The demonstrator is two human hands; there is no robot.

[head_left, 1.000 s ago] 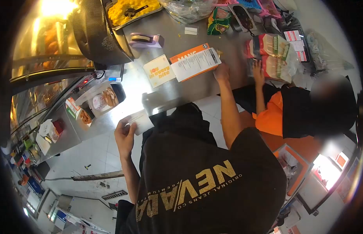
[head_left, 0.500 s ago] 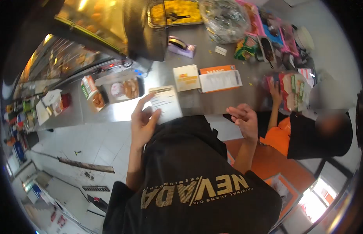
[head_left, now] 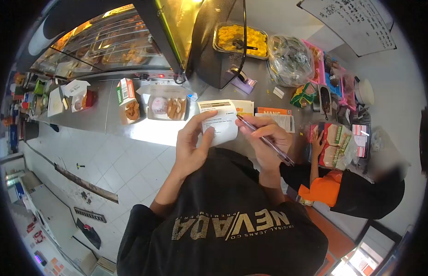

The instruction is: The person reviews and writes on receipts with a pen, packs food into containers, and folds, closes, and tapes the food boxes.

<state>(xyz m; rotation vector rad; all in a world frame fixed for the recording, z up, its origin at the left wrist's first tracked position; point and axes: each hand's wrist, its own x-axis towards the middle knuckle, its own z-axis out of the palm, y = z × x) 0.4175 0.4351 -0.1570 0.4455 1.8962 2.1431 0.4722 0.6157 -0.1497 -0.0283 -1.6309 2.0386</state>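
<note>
My left hand (head_left: 192, 146) pinches a white printed order slip (head_left: 225, 123) by its left side, with the thumb on the print. The slip is held up above the counter's front edge. In my right hand (head_left: 265, 154) is a dark pen (head_left: 274, 146), slanting down to the right from the fingers. Its upper left end is close to the slip's right edge; whether it touches cannot be made out. Behind the slip lie a yellow-and-white printed pad (head_left: 245, 107) and an orange-headed booklet (head_left: 274, 112), both partly hidden.
A box of food (head_left: 167, 108) and a carton with fried chicken (head_left: 131, 110) stand left on the steel counter (head_left: 103, 103). A heated display case (head_left: 117, 50) is behind. A yellow food tray (head_left: 239, 39) sits farther back. At right, a co-worker's hand (head_left: 318, 140) touches packaged goods.
My right hand, previously apart from the slip, has come left beside it and now visibly holds a pen. The view has shifted; the slip appears farther right and my left hand still holds it.
</note>
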